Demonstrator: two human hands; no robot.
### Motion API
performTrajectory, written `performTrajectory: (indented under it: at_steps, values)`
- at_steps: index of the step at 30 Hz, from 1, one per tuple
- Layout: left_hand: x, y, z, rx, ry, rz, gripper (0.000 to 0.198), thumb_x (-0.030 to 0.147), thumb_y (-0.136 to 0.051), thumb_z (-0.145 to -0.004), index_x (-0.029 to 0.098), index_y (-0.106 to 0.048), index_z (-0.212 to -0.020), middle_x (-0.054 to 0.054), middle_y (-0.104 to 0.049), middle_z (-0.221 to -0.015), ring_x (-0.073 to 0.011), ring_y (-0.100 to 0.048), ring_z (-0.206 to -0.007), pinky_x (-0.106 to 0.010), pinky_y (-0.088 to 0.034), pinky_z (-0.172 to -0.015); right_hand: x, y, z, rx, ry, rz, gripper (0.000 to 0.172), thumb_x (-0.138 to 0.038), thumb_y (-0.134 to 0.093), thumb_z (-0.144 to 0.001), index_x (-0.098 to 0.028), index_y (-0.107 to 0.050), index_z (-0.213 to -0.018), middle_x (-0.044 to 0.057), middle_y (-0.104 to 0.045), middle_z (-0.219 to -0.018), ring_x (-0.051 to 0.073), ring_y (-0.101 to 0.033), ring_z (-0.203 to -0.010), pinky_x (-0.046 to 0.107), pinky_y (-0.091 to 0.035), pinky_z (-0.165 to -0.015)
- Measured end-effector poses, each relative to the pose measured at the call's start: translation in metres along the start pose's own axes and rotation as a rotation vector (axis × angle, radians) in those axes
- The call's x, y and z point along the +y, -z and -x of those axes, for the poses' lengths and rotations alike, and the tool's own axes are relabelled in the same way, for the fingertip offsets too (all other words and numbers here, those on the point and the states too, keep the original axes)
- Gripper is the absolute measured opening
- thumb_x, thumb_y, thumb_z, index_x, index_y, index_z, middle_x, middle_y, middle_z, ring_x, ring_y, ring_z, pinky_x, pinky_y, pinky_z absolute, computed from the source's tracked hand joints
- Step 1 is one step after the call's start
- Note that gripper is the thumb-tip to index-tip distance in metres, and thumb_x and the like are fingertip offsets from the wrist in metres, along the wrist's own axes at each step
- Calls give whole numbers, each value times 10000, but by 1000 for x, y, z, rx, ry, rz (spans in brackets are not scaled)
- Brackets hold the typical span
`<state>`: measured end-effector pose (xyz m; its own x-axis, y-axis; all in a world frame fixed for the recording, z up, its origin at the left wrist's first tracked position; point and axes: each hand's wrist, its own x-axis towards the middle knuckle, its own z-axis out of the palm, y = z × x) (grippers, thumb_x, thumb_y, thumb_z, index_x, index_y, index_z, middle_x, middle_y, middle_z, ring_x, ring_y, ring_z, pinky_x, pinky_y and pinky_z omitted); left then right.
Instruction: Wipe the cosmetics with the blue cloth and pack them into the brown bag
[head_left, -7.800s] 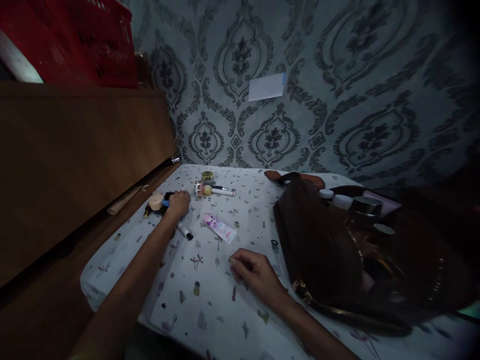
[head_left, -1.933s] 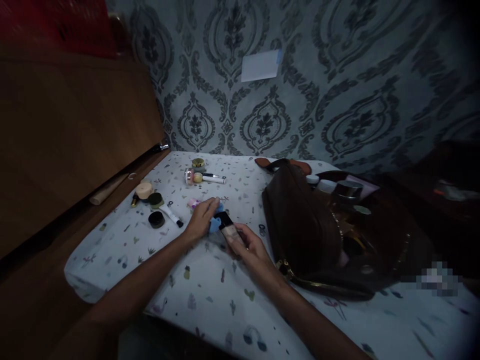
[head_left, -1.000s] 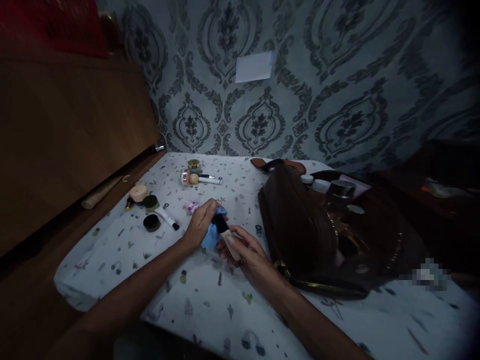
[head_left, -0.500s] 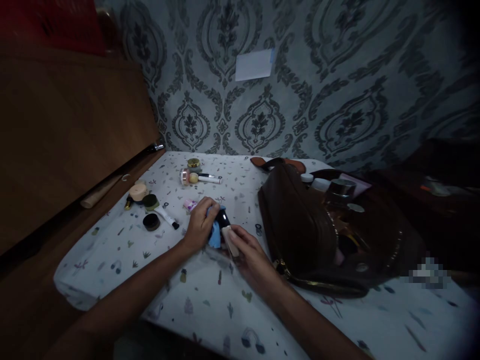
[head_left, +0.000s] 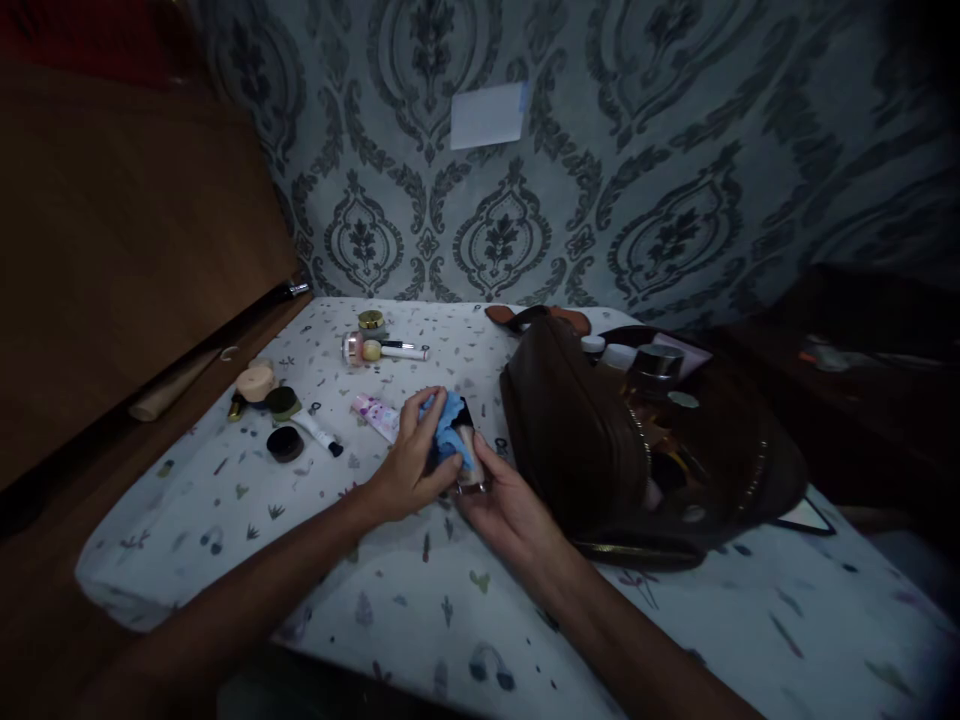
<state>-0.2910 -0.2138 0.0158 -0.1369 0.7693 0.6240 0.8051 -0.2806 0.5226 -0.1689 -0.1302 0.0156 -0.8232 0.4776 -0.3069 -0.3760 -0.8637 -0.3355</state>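
My left hand [head_left: 414, 462] presses a crumpled blue cloth [head_left: 448, 425] against a small bottle [head_left: 472, 458] with a black cap and beige contents, probably foundation. Around the bottle's lower part curl the fingers of my right hand [head_left: 511, 502], holding it from below and the right. Part of the bottle is hidden by the cloth and my fingers. Just beyond my left hand lies a pink and white patterned tube [head_left: 377, 415]. To the right of both hands stands an open dark brown leather bag [head_left: 574, 435] with jars and other cosmetics inside.
Left on the patterned tablecloth [head_left: 195, 545] are a black-lidded jar [head_left: 285, 443], a green jar [head_left: 283, 402], a beige-topped jar [head_left: 256, 382] and a white-handled brush [head_left: 319, 433]. Farther back sit a gold-lidded jar [head_left: 371, 322] and another brush [head_left: 405, 352]. A wooden cabinet [head_left: 135, 220] borders the left.
My left hand has brought the blue cloth up over the bottle's side and cap, which were more exposed before. More of the pink tube shows. The view has shifted slightly to the right.
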Motion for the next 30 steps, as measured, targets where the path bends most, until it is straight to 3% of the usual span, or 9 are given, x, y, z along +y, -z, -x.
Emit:
performTrajectory:
  at_steps: [2,6,12,18,24,30]
  values:
    - [0,-1,0,-7,9,-58,631,323,-413,-995,275,-152,-1568,-160,-259,-1455,-316,-298,-1387,-524,-323,-1142,0,0,-1,11,4,-22,150,-143,-729,-835,-188,-726,-978,-5,-771,-898,96,-700,-737,192,-590,-707]
    - [2,-4,1,6,29,-153,491,237,-341,-1011,278,-338,-1500,-124,-411,-1261,-255,-451,-1189,-446,-463,-1019,0,-1,-3,21,-5,-61,71,-157,-658,-897,-170,-718,-932,11,-766,-852,98,-695,-720,203,-594,-711]
    - [8,3,-2,-26,-174,-184,443,152,-401,-984,234,-439,-1418,-114,-494,-1152,-226,-507,-1067,-390,-515,-898,-4,5,-6,-34,-5,-73,49,-159,-659,-887,-155,-696,-855,-3,-739,-787,97,-663,-662,192,-570,-651]
    - [18,6,-3,-131,-376,-110,477,105,-435,-942,187,-423,-1412,-146,-535,-1127,-251,-522,-1046,-441,-509,-870,-12,7,-4,-20,-89,-40,186,-256,-736,-827,-149,-635,-712,-32,-632,-604,83,-547,-493,174,-479,-483]
    - [23,7,-3,-199,-425,-41,446,101,-432,-930,179,-466,-1368,-141,-568,-1070,-248,-536,-999,-435,-519,-835,-11,5,-2,-81,-109,85,330,-429,-782,-767,-158,-614,-682,-52,-561,-519,85,-493,-443,194,-435,-444]
    - [19,8,-4,-90,-341,-125,362,110,-458,-949,175,-509,-1302,-140,-555,-1108,-234,-538,-1029,-405,-519,-847,-10,-3,2,77,-45,-42,170,-221,-776,-786,-150,-633,-728,-30,-656,-629,76,-573,-523,167,-483,-502]
